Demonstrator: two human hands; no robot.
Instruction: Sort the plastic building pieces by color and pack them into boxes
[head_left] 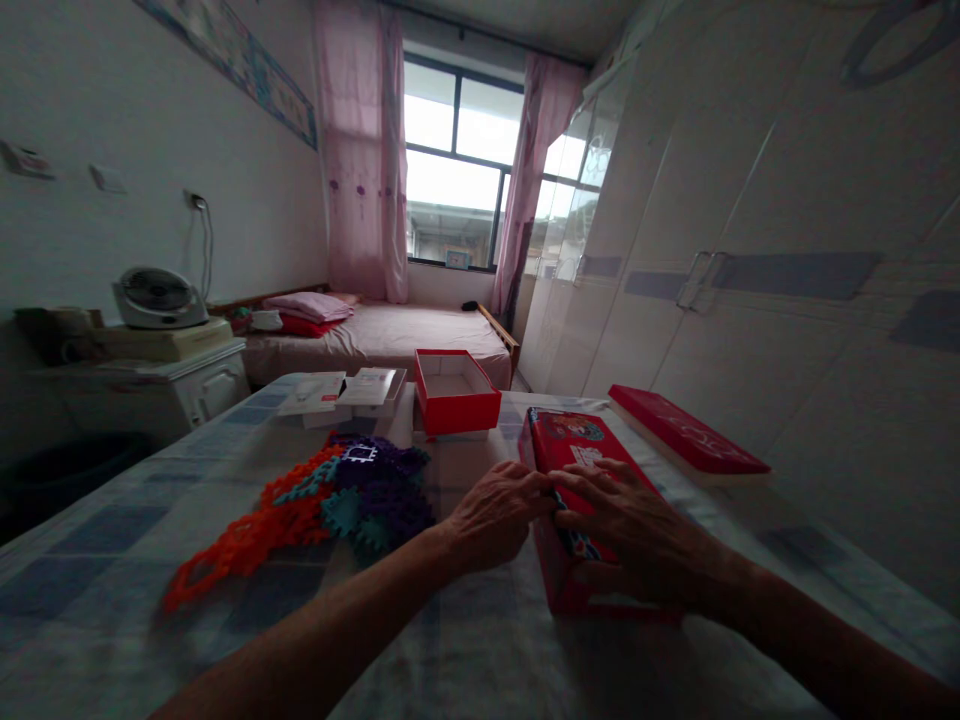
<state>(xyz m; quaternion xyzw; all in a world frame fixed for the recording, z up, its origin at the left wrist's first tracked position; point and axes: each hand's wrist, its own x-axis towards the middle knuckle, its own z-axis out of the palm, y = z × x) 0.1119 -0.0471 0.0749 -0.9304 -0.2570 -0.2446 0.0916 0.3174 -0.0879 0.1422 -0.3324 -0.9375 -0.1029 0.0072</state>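
Note:
A red printed box (pixel 559 580) lies on the cloth-covered table. My left hand (pixel 499 510) is at its left upper edge, with the fingers bent and pressed together against the edge; the fingertips are partly hidden. Across the top lies my right hand (pixel 637 530), its fingers bent over the printed face and its thumb along the near side, gripping the box. Left of my hands is a loose pile of toothed, interlocking foam-like pieces: orange ones (pixel 262 530), teal ones (pixel 341 512) and dark purple ones (pixel 386 475).
An open red box (pixel 459 412) with a pale inside stands at the table's far edge. White papers (pixel 319 392) lie left of it. A flat red lid (pixel 694 435) rests at the right. Beyond are a bed (pixel 405 330), a fan (pixel 159 297) and a white wardrobe (pixel 787 370).

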